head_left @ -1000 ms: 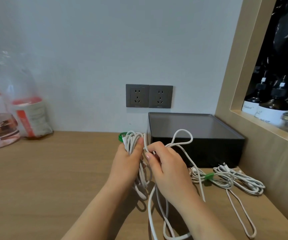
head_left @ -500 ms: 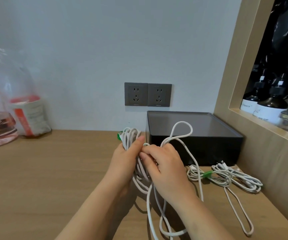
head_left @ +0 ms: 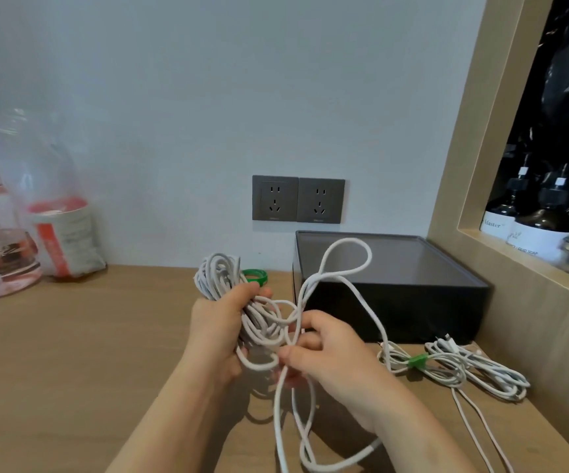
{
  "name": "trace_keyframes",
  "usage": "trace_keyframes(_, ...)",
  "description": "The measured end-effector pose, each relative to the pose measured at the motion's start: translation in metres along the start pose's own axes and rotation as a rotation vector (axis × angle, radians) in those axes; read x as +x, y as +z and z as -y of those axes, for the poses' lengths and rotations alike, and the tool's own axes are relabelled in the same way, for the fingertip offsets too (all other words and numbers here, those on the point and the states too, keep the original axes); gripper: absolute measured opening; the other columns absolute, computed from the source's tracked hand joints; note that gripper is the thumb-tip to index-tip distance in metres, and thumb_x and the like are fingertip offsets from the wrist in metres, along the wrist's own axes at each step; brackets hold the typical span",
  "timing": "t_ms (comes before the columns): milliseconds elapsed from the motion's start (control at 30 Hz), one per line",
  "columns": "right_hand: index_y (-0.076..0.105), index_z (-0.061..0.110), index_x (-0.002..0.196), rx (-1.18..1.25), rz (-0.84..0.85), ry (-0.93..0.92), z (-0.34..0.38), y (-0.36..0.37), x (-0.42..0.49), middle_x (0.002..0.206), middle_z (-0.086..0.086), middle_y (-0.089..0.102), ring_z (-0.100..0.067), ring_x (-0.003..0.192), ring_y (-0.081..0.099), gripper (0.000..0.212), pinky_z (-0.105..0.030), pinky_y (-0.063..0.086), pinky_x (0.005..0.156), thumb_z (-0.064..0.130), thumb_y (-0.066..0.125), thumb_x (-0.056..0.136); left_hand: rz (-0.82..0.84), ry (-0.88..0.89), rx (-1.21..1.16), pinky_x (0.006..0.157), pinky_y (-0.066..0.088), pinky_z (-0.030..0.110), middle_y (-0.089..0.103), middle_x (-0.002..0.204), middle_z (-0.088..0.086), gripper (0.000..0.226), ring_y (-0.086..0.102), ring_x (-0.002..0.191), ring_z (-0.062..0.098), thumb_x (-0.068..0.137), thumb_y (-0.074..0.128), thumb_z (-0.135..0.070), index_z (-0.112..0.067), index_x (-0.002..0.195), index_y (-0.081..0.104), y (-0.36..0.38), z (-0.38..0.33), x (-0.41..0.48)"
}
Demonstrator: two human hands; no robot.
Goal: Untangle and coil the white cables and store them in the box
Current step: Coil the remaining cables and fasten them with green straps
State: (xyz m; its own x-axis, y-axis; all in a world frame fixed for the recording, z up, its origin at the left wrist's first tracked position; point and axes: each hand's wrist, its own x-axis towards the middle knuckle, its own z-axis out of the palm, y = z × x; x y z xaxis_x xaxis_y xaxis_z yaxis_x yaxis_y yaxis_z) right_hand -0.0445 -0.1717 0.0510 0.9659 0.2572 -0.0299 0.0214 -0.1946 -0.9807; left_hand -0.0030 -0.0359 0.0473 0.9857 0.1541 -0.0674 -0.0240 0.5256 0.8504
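Pale wooden desktop [head_left: 71, 353] runs up to a grey wall, and your open black rectangular box [head_left: 395, 295] sits at the back right with no cable in it. A moment ago your two hands were pressed together at the top of the bundle; now your right hand [head_left: 330, 356] has dropped lower and drawn away, so the knot has loosened and a tall free loop [head_left: 348, 254] stands up in front of the box. That suggests the untangling is under way, with coiling not yet finished. Your left hand [head_left: 223, 331] is wrapped around the thick hank of white cable [head_left: 218, 278], thumb laid across it, holding it above the desk. Your right thumb and forefinger [head_left: 296, 353] are closed narrowly, pinching a strand where several cross, the other fingers curled. A second white cable, bunched with a green tie [head_left: 453, 367], lies on the desk just in front of the box.
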Motion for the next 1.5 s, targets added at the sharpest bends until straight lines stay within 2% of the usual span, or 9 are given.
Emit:
trace_keyframes(300,0.06,0.022,0.094,-0.086,-0.198,-0.027,-0.001,-0.01,0.0,0.08,-0.003,0.068,-0.011,0.058,0.064,0.011,-0.022,0.052,0.055,0.012,0.057,0.091,0.028,-0.246,-0.344,0.045,0.053,0.022,0.058,0.052,0.005,0.014,0.057,0.041,0.013,0.089,0.057,-0.006,-0.003,0.075,0.057,-0.003,-0.003,0.007)
trace_keyframes(400,0.062,0.025,0.089,-0.18,-0.204,-0.126,-0.004,-0.004,0.001,0.081,0.005,0.065,-0.004,0.074,0.063,0.007,-0.019,0.053,0.07,0.023,0.056,0.091,0.02,-0.207,-0.232,0.041,0.049,0.023,0.055,0.053,0.006,0.013,0.055,0.041,0.014,0.087,0.061,-0.01,-0.003,0.076,0.058,-0.001,0.004,0.005)
trace_keyframes(600,0.063,0.031,0.079,-0.422,-0.327,-0.337,0.002,-0.008,-0.006,0.068,0.009,0.062,0.0,0.067,0.058,0.013,-0.011,0.047,0.06,0.024,0.059,0.089,-0.04,-0.107,-0.182,0.038,0.047,0.022,0.054,0.055,0.006,0.008,0.053,0.038,0.014,0.084,0.065,-0.009,-0.005,0.085,0.059,0.003,0.002,0.005)
trace_keyframes(733,0.061,0.009,0.084,-0.067,-0.119,-0.302,0.014,-0.017,-0.016,0.053,0.005,0.058,-0.006,0.039,0.043,0.017,-0.017,0.04,0.042,0.011,0.048,0.095,-0.058,-0.178,-0.276,0.038,0.044,0.019,0.049,0.049,0.002,0.014,0.05,0.035,0.011,0.086,0.064,-0.012,-0.007,0.077,0.055,-0.008,-0.001,0.016)
trace_keyframes(900,0.055,0.008,0.079,0.622,-0.346,-0.283,0.017,-0.049,-0.015,0.049,0.0,0.045,-0.004,0.029,0.023,0.023,-0.01,0.017,0.031,0.01,0.039,0.095,-0.094,-0.202,-0.336,0.037,0.044,0.017,0.048,0.054,0.001,0.017,0.049,0.035,0.008,0.088,0.062,-0.012,-0.009,0.074,0.052,-0.02,-0.006,0.025)
trace_keyframes(1100,0.062,0.013,0.086,0.358,-0.79,-0.098,0.0,-0.076,-0.016,0.055,-0.001,0.044,-0.008,0.037,0.028,0.022,-0.017,0.023,0.032,0.023,0.047,0.097,-0.167,-0.172,-0.372,0.035,0.041,0.016,0.047,0.043,-0.002,0.024,0.047,0.031,0.008,0.091,0.059,-0.015,-0.011,0.07,0.048,-0.031,-0.01,0.033)
trace_keyframes(1300,0.057,0.002,0.109,0.895,-0.775,0.014,-0.006,-0.08,-0.007,0.105,-0.014,0.061,-0.022,0.085,0.062,0.022,-0.033,0.051,0.07,0.015,0.042,0.1,-0.082,-0.193,-0.404,0.032,0.039,0.013,0.046,0.04,-0.008,0.034,0.048,0.03,0.005,0.096,0.051,-0.029,-0.018,0.066,0.041,-0.029,-0.025,0.025)
trace_keyframes(1400,0.044,-0.005,0.131,0.907,-0.747,-0.053,0.001,-0.058,-0.001,0.126,-0.016,0.054,-0.029,0.116,0.056,0.034,-0.035,0.045,0.099,0.008,0.033,0.101,-0.092,-0.178,-0.405,0.034,0.042,0.017,0.049,0.044,-0.005,0.029,0.05,0.033,0.007,0.094,0.056,-0.023,-0.014,0.067,0.046,-0.021,-0.014,0.022)
trace_keyframes(1500,0.053,0.005,0.122,0.848,-0.757,-0.034,0.004,-0.04,0.001,0.101,-0.004,0.059,-0.021,0.096,0.064,0.027,-0.029,0.053,0.08,0.014,0.048,0.098,-0.094,-0.173,-0.34,0.039,0.048,0.02,0.051,0.047,-0.002,0.021,0.051,0.036,0.008,0.089,0.062,-0.017,-0.011,0.072,0.051,-0.009,0.002,0.016)
